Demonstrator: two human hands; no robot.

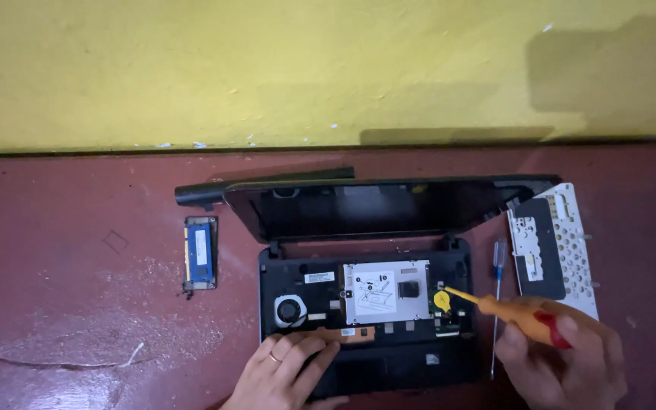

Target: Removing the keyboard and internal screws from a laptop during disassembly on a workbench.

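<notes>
Fingers (309, 357) of left hand (286, 372) are lying spread and flat, pressing the opened laptop (366, 304) front edge on the red floor (55, 304). Right hand (563, 353) is clamping an orange screwdriver (495, 307), tip at the laptop's right side by the yellow coin cell (443, 299). Likely unscrewing or prying; next move needs steady tip seating. Metal plate (556, 247) right of laptop, memory module (200, 253) left, blue screwdriver (498, 296) right.
</notes>
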